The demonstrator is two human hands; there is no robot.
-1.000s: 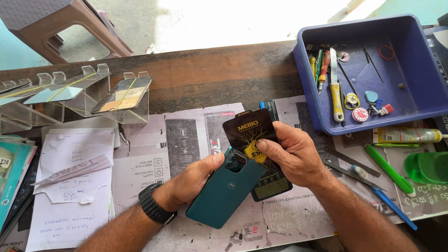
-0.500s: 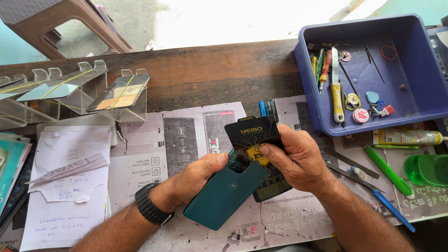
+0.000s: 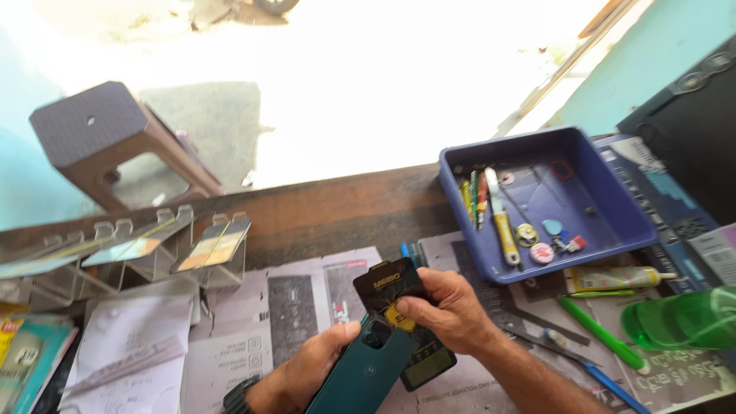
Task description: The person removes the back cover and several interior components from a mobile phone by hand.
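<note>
The left hand (image 3: 303, 376) cradles the teal phone (image 3: 360, 376), long axis slanting up-right toward the right hand's (image 3: 448, 310) grip, pinched closed on the black packet (image 3: 395, 295) just above.

A dark wooden counter (image 3: 337, 218) is lit by glaring daylight from the open front; a brown plastic stool (image 3: 107, 142) is seen outside, flanked by turquoise walls (image 3: 659, 69)

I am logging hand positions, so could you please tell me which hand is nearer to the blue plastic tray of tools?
Right. The right hand holds a black packet just below-left of the blue plastic tray; the left hand, holding the teal phone, sits farther left.
</note>
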